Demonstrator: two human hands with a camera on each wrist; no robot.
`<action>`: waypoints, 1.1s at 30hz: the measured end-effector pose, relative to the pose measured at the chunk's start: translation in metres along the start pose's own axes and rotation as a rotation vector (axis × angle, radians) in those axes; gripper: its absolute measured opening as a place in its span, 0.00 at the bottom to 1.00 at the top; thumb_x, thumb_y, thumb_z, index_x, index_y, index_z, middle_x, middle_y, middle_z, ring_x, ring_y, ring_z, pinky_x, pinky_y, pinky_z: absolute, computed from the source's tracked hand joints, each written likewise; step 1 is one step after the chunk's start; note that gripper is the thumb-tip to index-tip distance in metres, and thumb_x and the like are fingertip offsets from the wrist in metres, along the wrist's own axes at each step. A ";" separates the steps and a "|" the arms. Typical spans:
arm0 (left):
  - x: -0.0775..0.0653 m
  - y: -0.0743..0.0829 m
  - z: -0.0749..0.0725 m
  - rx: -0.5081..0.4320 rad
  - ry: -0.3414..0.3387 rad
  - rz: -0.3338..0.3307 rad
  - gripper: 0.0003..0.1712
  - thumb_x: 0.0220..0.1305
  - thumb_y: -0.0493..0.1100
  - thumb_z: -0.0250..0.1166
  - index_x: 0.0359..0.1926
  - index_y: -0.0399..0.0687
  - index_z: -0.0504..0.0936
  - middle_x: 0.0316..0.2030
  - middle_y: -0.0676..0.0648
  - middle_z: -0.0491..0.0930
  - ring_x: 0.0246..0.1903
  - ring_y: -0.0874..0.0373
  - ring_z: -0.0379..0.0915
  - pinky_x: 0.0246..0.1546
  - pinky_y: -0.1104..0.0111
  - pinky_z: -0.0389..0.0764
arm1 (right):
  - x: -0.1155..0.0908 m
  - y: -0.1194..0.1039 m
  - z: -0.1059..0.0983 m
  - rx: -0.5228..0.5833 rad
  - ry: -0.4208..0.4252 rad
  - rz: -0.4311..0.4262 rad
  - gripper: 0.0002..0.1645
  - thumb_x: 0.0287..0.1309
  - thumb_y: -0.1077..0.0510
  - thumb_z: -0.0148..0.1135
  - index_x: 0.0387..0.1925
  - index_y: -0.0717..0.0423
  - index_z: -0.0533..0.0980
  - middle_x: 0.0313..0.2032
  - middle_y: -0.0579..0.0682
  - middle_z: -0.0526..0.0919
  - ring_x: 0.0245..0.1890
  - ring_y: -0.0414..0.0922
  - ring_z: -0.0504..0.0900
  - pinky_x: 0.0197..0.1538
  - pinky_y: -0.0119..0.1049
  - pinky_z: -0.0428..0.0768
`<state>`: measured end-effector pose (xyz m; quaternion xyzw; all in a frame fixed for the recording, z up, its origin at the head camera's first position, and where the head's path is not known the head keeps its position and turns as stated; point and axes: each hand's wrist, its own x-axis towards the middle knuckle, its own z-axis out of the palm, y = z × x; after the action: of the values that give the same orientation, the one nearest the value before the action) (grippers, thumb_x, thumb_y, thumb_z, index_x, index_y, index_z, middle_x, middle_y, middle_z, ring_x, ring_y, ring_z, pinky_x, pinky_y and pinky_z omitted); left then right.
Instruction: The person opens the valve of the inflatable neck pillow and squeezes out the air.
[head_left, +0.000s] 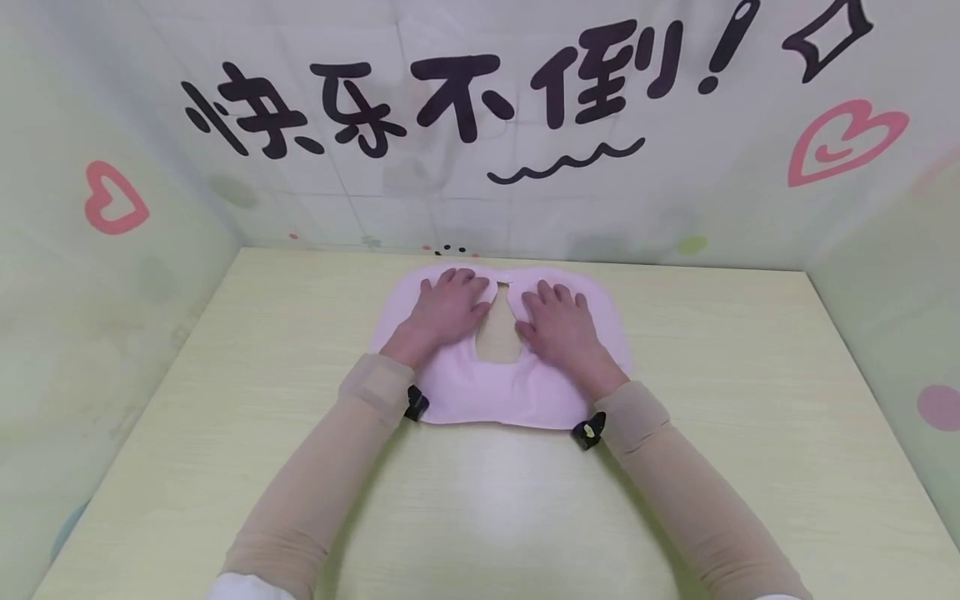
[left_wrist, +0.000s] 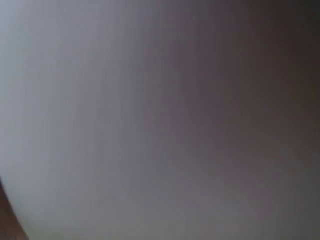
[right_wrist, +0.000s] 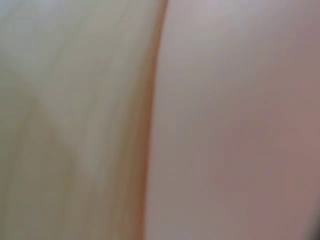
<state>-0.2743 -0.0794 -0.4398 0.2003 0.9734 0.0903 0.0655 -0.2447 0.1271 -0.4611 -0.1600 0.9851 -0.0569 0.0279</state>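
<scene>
On the tabletop lies a soft pink pad (head_left: 498, 396) with rounded corners and an opening in its middle, which narrows to a slit at the far edge. My left hand (head_left: 448, 307) rests on the pad's left part, fingers spread over it beside the opening. On the right part rests my right hand (head_left: 561, 321), its thumb along the opening's edge. The right wrist view shows the pad (right_wrist: 235, 125) up close, a blurred pale surface with an edge. The left wrist view is too blurred to tell much.
The light wood table (head_left: 750, 400) spreads around the pad. A printed white wall (head_left: 450, 200) stands right behind it, with further walls at the left (head_left: 67, 317) and right (head_left: 900, 325). Small black wrist devices (head_left: 588, 431) sit by the pad's near corners.
</scene>
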 end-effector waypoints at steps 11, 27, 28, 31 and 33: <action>0.007 0.000 0.001 0.053 -0.055 -0.002 0.29 0.79 0.56 0.51 0.73 0.51 0.71 0.71 0.42 0.67 0.72 0.40 0.57 0.66 0.33 0.57 | 0.002 0.001 0.003 0.035 -0.023 0.004 0.34 0.76 0.41 0.50 0.73 0.56 0.66 0.71 0.60 0.65 0.72 0.63 0.61 0.68 0.65 0.61; 0.025 0.000 -0.018 0.016 -0.040 0.085 0.27 0.81 0.48 0.44 0.73 0.48 0.71 0.71 0.45 0.70 0.72 0.47 0.62 0.64 0.41 0.68 | 0.017 0.015 -0.015 0.097 -0.043 -0.061 0.35 0.79 0.43 0.47 0.77 0.54 0.61 0.78 0.60 0.57 0.75 0.64 0.56 0.71 0.69 0.56; 0.025 -0.001 -0.017 0.013 -0.051 0.086 0.27 0.81 0.48 0.43 0.73 0.48 0.72 0.71 0.45 0.70 0.71 0.46 0.63 0.64 0.40 0.68 | 0.018 0.015 -0.014 0.106 -0.064 -0.065 0.35 0.79 0.43 0.47 0.78 0.54 0.61 0.78 0.60 0.56 0.76 0.64 0.55 0.71 0.69 0.54; 0.026 -0.004 -0.014 -0.004 -0.088 0.070 0.27 0.81 0.49 0.44 0.73 0.49 0.72 0.71 0.46 0.71 0.71 0.45 0.63 0.66 0.38 0.64 | 0.019 0.015 -0.010 0.121 -0.109 -0.064 0.36 0.78 0.42 0.47 0.78 0.53 0.60 0.79 0.61 0.53 0.77 0.64 0.51 0.72 0.70 0.50; 0.027 -0.006 -0.012 -0.013 -0.110 0.058 0.27 0.81 0.50 0.45 0.73 0.49 0.72 0.71 0.46 0.70 0.71 0.44 0.63 0.67 0.36 0.61 | 0.019 0.015 -0.007 0.116 -0.116 -0.060 0.36 0.78 0.42 0.47 0.78 0.53 0.60 0.79 0.61 0.53 0.77 0.63 0.50 0.72 0.70 0.48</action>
<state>-0.3029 -0.0754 -0.4319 0.2326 0.9615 0.0873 0.1174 -0.2679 0.1364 -0.4564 -0.1904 0.9716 -0.1054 0.0925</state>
